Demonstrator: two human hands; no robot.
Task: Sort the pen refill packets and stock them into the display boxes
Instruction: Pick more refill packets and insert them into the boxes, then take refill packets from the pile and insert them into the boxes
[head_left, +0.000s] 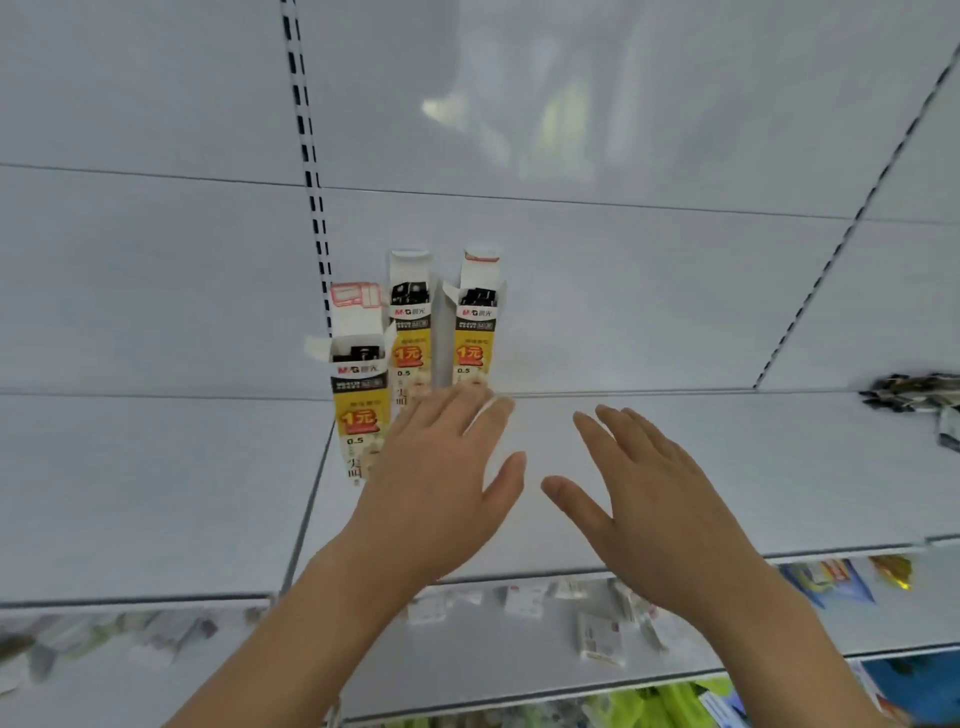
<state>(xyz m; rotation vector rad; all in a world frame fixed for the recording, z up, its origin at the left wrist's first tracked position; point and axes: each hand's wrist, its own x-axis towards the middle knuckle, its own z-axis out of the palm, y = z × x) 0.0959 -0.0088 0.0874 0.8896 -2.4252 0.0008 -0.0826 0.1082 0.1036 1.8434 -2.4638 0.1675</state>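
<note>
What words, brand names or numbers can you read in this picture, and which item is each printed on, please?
"M&G": brand strip on the left display box, the middle display box and the right display box.
"1元": red badge on the yellow band of all three boxes.
"0.5": below that badge on each box.
Dark strip under each brand name: too small to read.
Packets on the lower shelf: too blurred to read.

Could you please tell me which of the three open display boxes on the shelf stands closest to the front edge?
The leftmost display box: it stands forward of the middle box and right box, which sit side by side against the back panel.
</note>
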